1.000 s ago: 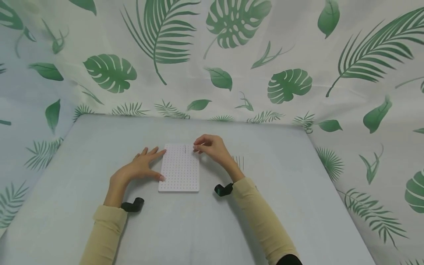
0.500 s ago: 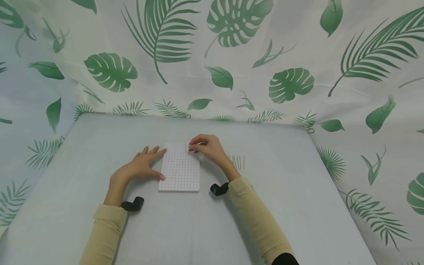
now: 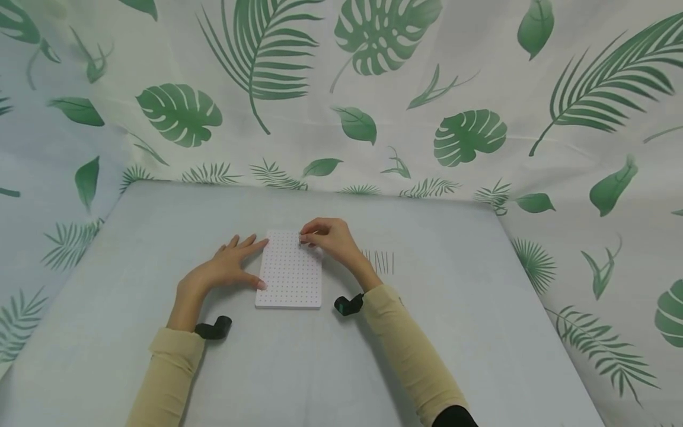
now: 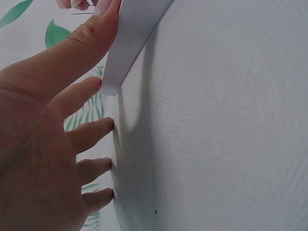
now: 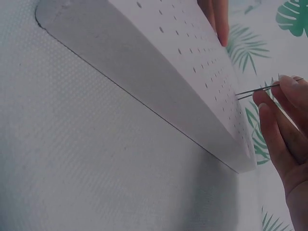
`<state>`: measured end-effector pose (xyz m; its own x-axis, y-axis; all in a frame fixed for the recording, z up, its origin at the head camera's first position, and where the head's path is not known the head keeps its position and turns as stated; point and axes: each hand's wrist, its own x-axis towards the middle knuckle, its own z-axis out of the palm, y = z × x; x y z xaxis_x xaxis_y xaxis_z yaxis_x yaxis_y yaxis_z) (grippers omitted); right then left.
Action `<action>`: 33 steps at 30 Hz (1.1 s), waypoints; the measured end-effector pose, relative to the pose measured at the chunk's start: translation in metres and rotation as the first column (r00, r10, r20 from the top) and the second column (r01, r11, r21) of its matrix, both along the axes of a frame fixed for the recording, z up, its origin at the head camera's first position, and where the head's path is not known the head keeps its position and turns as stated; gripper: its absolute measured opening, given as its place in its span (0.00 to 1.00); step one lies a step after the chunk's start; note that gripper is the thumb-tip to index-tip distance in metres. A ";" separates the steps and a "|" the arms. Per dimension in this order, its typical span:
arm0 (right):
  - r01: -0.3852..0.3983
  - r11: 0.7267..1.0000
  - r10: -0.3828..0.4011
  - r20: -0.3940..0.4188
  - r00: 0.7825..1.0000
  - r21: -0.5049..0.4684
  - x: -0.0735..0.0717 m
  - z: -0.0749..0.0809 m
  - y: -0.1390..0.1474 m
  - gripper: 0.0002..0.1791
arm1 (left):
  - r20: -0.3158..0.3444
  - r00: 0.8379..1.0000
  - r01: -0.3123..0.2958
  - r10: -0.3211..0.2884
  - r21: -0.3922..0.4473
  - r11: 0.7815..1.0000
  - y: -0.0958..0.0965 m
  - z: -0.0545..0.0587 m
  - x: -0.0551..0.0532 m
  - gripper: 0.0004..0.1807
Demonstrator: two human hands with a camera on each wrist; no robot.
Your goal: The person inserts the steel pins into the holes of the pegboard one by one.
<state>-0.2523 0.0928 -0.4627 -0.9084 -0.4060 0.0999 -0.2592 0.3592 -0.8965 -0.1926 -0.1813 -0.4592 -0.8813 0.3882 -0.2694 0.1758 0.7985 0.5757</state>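
Head, pegboard: white, dotted with small holes, flat on the pale table, between the hands.
Head, left hand: fingers spread and extended, gripping nothing; index finger and thumb on the board's left edge.
Head, right hand: pinching a thin dark pin over the upper right part of the board.
Head, loose pins: row of them on the table, beside the right forearm, roughly parallel.
Head, backdrop: white cloth with green leaf print behind the table.
Left wrist, contact: thumb against the board's side, index fingertip by the corner, other fingertips down on the table.
Right wrist, pins: two close together at the fingertips, both reaching the holed face; can't tell which is pinched or whether its tip is in a hole.
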 end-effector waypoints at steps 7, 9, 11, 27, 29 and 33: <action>-0.004 0.999 0.005 -0.012 1.000 0.042 0.000 -0.002 -0.001 0.04 | -0.003 1.000 0.003 -0.003 0.010 1.000 0.000 0.000 0.001 0.58; -0.008 0.999 0.008 -0.011 1.000 0.045 0.000 -0.003 -0.001 0.04 | -0.002 1.000 0.003 -0.003 0.011 1.000 -0.001 0.000 0.001 0.58; -0.009 0.999 0.010 -0.013 1.000 0.044 0.000 -0.004 -0.001 0.04 | -0.003 1.000 0.003 -0.003 0.008 1.000 -0.001 0.001 0.001 0.58; 0.052 0.987 -0.045 -0.048 0.998 0.153 0.002 -0.002 -0.009 0.04 | -0.008 1.000 0.014 -0.014 0.000 1.000 0.000 0.005 0.000 0.58; 0.053 0.986 -0.046 -0.048 0.998 0.159 0.002 -0.002 -0.010 0.04 | -0.007 1.000 0.013 -0.013 -0.001 1.000 -0.001 0.004 0.000 0.58; 0.060 0.984 -0.053 -0.046 0.998 0.167 0.002 -0.002 -0.011 0.05 | -0.004 1.000 0.013 -0.013 0.001 1.000 0.000 0.003 -0.001 0.58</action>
